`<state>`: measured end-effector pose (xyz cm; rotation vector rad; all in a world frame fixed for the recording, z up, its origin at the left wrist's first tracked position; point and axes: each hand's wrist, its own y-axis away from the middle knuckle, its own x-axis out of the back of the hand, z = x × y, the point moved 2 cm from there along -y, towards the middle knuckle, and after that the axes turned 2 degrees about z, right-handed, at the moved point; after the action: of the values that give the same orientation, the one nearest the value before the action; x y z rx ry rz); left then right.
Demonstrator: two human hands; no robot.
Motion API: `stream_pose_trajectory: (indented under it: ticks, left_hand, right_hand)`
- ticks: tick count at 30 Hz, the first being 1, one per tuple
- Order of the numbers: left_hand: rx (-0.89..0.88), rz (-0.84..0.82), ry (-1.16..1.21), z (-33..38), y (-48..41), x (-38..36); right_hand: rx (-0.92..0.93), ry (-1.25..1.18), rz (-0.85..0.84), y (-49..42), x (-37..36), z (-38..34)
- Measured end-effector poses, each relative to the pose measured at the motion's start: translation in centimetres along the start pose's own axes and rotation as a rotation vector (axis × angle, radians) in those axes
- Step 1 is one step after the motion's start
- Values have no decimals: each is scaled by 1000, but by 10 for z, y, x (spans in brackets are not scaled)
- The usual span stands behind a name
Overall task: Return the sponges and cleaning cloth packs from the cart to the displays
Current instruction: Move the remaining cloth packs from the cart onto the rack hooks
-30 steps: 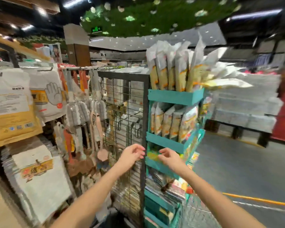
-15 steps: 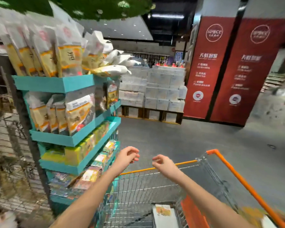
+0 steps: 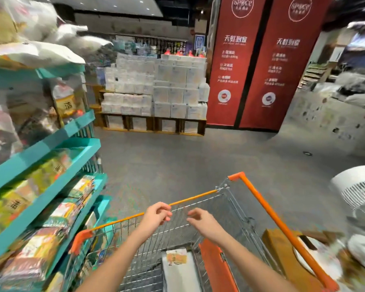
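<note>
Now that we are turning from the teal display (image 3: 51, 142) back to the cart (image 3: 268, 208), one white pack (image 3: 177, 270) is lying in its basket below our left hand (image 3: 155, 216) and right hand (image 3: 202, 223), both hovering with fingers loosely curled, holding nothing. Farther right, a white fan (image 3: 358, 190) is standing just beside the cart.

both forearms reach forward; left hand (image 3: 155, 216) and right hand (image 3: 202, 223) loosely curled, empty.
</note>
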<state>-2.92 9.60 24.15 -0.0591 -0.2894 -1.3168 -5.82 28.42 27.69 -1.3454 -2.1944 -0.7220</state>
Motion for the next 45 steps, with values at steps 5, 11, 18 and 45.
stream_pose_trajectory:
  ticks: [5, 11, 18, 45]
  left_hand:
    - [102, -54, -51, -37, -45, -22]
    - [236, -147, -69, -104, -97, -48]
    - [431, -181, -100, -190, -116, -84]
    - [484, -214, -832, -413, -171, -167]
  right_hand:
    - [-89, 8, -49, -41, -12, 39]
    - [-217, -13, -64, -96, -32, 96]
    - [-375, -45, -159, -124, -81, 192]
    - [-647, -219, -283, -153, -204, 371]
